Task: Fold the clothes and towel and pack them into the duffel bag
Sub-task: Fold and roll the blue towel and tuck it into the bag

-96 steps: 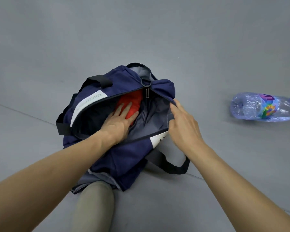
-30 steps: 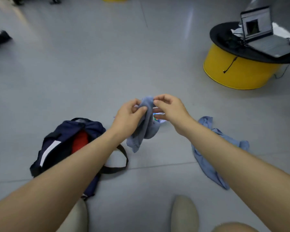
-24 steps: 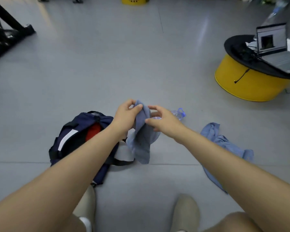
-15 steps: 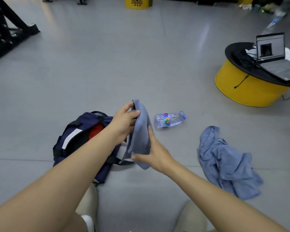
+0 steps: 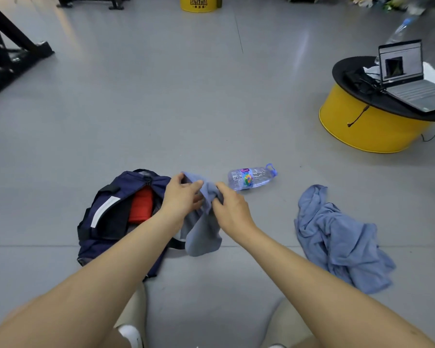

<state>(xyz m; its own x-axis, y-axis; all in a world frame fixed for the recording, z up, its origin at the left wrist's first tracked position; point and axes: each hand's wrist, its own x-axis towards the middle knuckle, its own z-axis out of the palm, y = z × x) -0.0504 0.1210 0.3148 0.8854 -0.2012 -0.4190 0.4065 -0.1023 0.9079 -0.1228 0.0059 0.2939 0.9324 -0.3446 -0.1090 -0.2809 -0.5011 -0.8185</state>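
Blue towel (image 5: 203, 234) dangles beside duffel bag (image 5: 95, 250), top edge pinched by left hand (image 5: 181, 197) and right hand (image 5: 232, 210)

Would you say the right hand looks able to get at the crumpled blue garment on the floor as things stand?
Probably yes: the garment lies uncovered on the floor right of that arm, nothing between. But the right hand is busy pinching the blue cloth with the left hand.

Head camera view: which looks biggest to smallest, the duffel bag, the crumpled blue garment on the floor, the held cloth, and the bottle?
1. duffel bag and crumpled blue garment: look about alike; the left arm hides part of the bag.
2. held cloth.
3. bottle.
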